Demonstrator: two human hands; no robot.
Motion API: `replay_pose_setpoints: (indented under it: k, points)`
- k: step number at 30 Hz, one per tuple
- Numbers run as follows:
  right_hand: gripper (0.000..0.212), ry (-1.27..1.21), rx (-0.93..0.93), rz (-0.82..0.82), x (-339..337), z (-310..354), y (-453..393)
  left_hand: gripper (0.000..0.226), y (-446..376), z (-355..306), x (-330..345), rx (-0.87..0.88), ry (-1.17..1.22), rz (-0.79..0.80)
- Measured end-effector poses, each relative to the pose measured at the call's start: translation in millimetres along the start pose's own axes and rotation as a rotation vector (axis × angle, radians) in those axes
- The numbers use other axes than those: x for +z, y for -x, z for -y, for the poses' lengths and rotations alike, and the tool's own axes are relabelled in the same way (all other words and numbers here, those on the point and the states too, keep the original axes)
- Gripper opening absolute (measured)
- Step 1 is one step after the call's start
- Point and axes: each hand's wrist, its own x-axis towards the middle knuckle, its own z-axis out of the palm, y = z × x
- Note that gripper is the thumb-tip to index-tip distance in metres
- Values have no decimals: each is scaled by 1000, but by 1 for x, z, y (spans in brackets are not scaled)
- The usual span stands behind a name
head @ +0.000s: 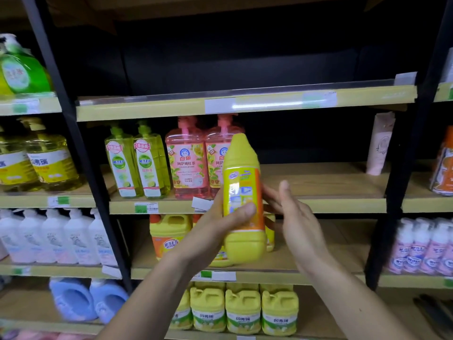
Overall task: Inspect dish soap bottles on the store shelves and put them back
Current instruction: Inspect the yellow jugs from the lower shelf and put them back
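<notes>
Bottle (244, 200) being held upright before the shelves (245, 104).
Yellow, tapered cap, yellow-orange label; the left hand (218, 224) is gripping its middle, thumb across the label, while the right hand (294, 217) is hovering open just beside it.

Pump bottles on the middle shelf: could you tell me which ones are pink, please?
The two right-hand pump bottles are pink, with pink pumps; the two left of them are yellow-green.
</notes>
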Motion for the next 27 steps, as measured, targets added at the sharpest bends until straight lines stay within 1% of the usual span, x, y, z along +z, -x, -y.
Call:
replay_pose_setpoints:
  k: [2,3,4,5,6,7,8,9,10,12,13,14,15,16,17,18,20,23,27]
  points:
    - [35,10,-46,83,-17,3,-3,106,3,2,-7,3,105,2]
    - [38,65,-62,83,-23,1,-8,104,5,5,-11,2,158,15]
    - [52,124,-56,91,-27,-3,-14,100,5,8,-14,-2,220,43]
    - [69,119,-1,114,-28,-8,-19,94,5,10,-14,2,282,81]
    - [82,35,98,172,-26,-13,-21,87,6,13,-12,17,326,106]
    - [88,-123,220,265,-23,-18,-23,81,6,15,-10,32,356,111]
    - [87,-285,336,338,-21,-23,-25,79,5,18,-11,34,365,114]
    - [83,-405,415,345,-19,-26,-27,77,6,16,-14,19,359,122]
    - [81,-471,432,332,-21,-29,-30,77,6,14,-19,15,301,115]
    - [75,-474,325,282,-28,-35,-36,78,8,7,-34,58,34,32]
    - [69,-429,251,247,-32,-38,-39,77,8,4,-38,68,-88,-12]
    - [64,-369,176,216,-34,-39,-41,76,7,2,-38,65,-153,-28]
    - [62,-308,110,195,-34,-39,-41,75,4,1,-33,51,-160,-40]
    - [67,-246,48,183,-33,-40,-41,72,0,3,-27,50,-157,-75]
    - [74,-206,4,173,-31,-42,-40,68,-5,5,-20,64,-152,-145]
    - [81,-185,-22,165,-30,-44,-39,65,-8,10,-15,88,-141,-210]
    - [88,-149,-60,157,-31,-44,-36,60,-11,16,-12,129,-96,-260]
    - [88,-73,-111,164,-35,-44,-35,56,-8,19,-16,182,-61,-257]
    - [91,-63,-160,167,-35,-40,-36,67,-10,19,-17,213,-48,-208]
